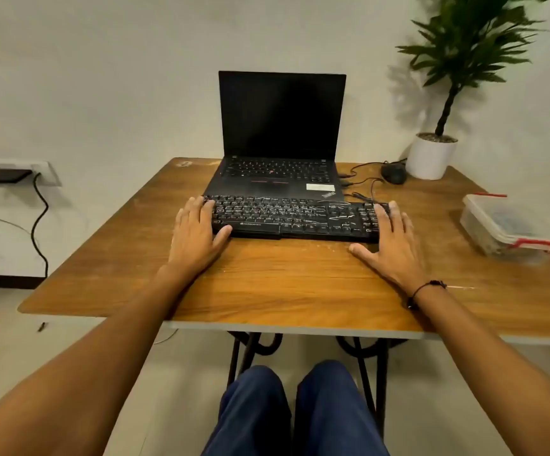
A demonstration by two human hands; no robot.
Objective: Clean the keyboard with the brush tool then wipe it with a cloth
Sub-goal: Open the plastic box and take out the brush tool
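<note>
A black, dusty keyboard (295, 218) lies across the wooden table (287, 284), right in front of an open laptop. My left hand (194, 235) covers its left end, fingers on the keys and thumb pressed against the front edge. My right hand (390, 241) covers its right end, fingers laid over the keys and thumb spread out on the table. Both hands hold the keyboard by its ends.
The black laptop (280, 133) stands open behind the keyboard, screen dark. A mouse (393, 172) with loose cables and a white potted plant (431, 156) sit at the back right. A clear lidded box with red clips (507, 225) stands at the right edge.
</note>
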